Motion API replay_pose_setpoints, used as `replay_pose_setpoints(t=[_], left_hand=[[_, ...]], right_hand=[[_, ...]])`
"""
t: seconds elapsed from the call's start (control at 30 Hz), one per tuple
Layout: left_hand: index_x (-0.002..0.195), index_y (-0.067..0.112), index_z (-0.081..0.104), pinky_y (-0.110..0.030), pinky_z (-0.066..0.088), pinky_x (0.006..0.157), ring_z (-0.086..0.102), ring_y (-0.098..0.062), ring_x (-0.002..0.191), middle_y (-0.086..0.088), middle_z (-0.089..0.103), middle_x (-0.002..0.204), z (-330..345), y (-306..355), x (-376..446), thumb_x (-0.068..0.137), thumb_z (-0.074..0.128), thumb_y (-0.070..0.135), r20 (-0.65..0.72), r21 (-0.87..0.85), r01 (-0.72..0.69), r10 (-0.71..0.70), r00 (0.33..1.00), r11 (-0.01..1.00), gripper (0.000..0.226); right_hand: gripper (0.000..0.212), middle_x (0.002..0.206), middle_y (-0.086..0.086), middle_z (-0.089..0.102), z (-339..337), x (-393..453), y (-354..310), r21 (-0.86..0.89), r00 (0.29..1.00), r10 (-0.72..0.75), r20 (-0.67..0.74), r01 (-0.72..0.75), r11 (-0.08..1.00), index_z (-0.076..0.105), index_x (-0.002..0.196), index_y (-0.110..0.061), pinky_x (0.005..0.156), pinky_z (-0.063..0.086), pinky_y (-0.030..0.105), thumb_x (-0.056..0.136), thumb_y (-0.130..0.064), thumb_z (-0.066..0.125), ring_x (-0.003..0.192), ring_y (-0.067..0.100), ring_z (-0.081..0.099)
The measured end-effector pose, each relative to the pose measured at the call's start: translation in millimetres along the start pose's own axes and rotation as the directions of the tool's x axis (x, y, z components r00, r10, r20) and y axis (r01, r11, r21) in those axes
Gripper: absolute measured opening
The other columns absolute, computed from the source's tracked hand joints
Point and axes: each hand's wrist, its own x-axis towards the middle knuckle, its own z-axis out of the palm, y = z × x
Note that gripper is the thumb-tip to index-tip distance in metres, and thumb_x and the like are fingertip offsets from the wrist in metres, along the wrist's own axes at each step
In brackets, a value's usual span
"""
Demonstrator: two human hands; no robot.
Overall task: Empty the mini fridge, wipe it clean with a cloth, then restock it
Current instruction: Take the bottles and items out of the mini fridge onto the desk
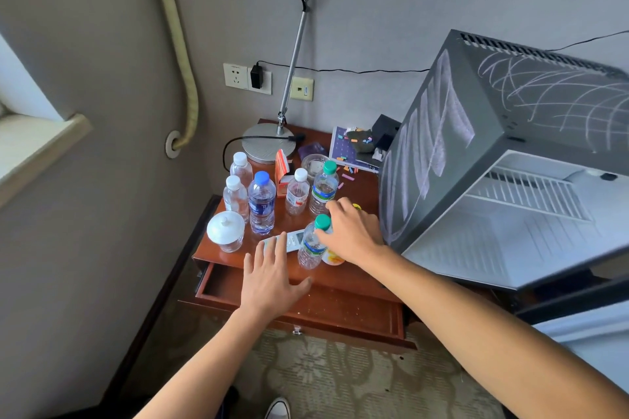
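The grey mini fridge [469, 133] stands at the right with its door open, and its white inside [510, 235] holds only a wire shelf. Several water bottles stand on the wooden nightstand [340, 279]. My right hand [354, 231] curls over a juice bottle [333, 258] with a yellow cap [356, 206], which it mostly hides. Its thumb touches a green-capped water bottle [311, 245]. My left hand [272, 279] hovers flat with spread fingers over the nightstand's front edge, its fingertips at a white remote [294, 237].
A blue-capped bottle [261, 202], three white-capped bottles and a second green-capped one [324, 189] stand behind. A lidded glass cup [226, 231] sits at front left. The drawer [306, 309] is pulled out. A lamp base [269, 143], ashtray and papers fill the back.
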Motion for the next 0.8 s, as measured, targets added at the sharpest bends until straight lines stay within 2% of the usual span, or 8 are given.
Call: replay_pose_setpoints(t=[0.17,0.3,0.47,0.67,0.8], left_hand=[[0.164,0.022,0.01,-0.057,0.012,0.127,0.011,-0.032,0.158,-0.008,0.018,0.171,-4,-10,-8,0.082,0.037,0.085,-0.109,0.102,-0.024,0.035,0.993,0.995,0.107],[0.162,0.018,0.024,-0.061,0.014,0.125,0.015,-0.035,0.157,-0.012,0.025,0.168,-1,2,-20,0.084,0.036,0.083,-0.149,0.12,-0.09,0.107,0.983,0.989,0.103],[0.161,0.013,0.028,-0.062,0.015,0.124,0.017,-0.037,0.156,-0.015,0.027,0.167,4,34,-40,0.083,0.045,0.077,-0.174,0.126,-0.134,0.154,0.973,0.983,0.102],[0.16,0.01,0.03,-0.059,0.013,0.125,0.009,-0.034,0.158,-0.018,0.021,0.169,28,100,-92,0.083,0.049,0.072,-0.228,0.119,-0.227,0.249,0.941,0.967,0.101],[0.161,0.011,0.03,-0.06,0.014,0.125,0.008,-0.032,0.159,-0.015,0.02,0.169,58,162,-135,0.082,0.05,0.072,-0.21,0.127,-0.279,0.301,0.93,0.952,0.101]], right_hand=[[0.051,0.118,0.004,0.059,-1,-21,17,-0.001,0.989,-0.02,-0.149,0.02,1.0,0.056,0.13,-0.021,0.071,0.056,0.038,0.088,-0.048,0.063,0.102,0.028,0.062],[0.054,0.124,0.006,0.057,2,-54,39,-0.031,0.984,-0.019,-0.178,0.014,0.999,0.055,0.135,-0.02,0.089,0.051,0.045,0.086,-0.044,0.059,0.111,0.03,0.056],[0.062,0.132,0.008,0.056,0,-100,59,-0.022,0.978,0.019,-0.206,-0.024,0.999,0.055,0.138,-0.019,0.105,0.041,0.05,0.083,-0.046,0.061,0.125,0.033,0.049],[0.062,0.138,0.008,0.056,-4,-178,107,0.009,0.974,0.06,-0.22,-0.059,0.998,0.055,0.14,-0.021,0.114,0.036,0.054,0.083,-0.048,0.059,0.132,0.031,0.047],[0.06,0.143,0.008,0.053,-13,-251,169,-0.025,0.973,0.074,-0.22,-0.081,0.996,0.049,0.143,-0.023,0.117,0.032,0.054,0.089,-0.049,0.055,0.135,0.03,0.044]])
